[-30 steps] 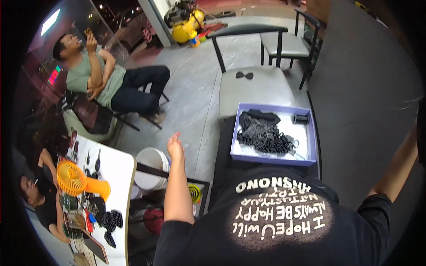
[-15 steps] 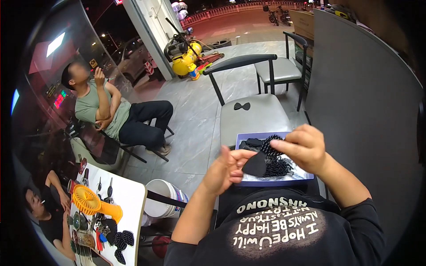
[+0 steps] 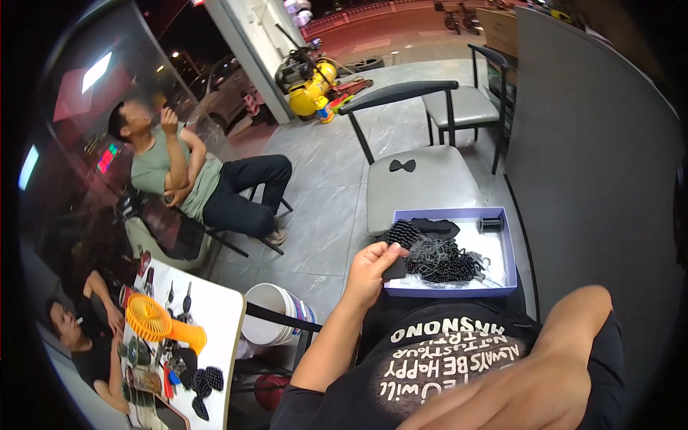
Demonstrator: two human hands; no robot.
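Observation:
My left hand (image 3: 371, 271) holds a small flat black piece (image 3: 395, 269) at the near left corner of a shallow blue-rimmed box (image 3: 510, 266). Inside the box lie a heap of black beaded strands (image 3: 441, 259), black fabric pieces (image 3: 436, 227) and a small black spool (image 3: 491, 223). My right hand (image 3: 505, 401) is large and blurred at the lower edge, very close to the camera, with its forearm bent above my black printed shirt. Whether it holds anything cannot be seen.
A grey chair (image 3: 423, 183) with a black bow (image 3: 402, 165) on its seat stands beyond the box. A person sits at the left (image 3: 190, 183). A white table (image 3: 208, 315) bears an orange fan (image 3: 161, 324); another person sits beside it. A white bucket (image 3: 276, 314) stands near.
My right hand let go of the black piece and drew back toward the camera. My left hand kept the piece and lowered it to the box's near left corner.

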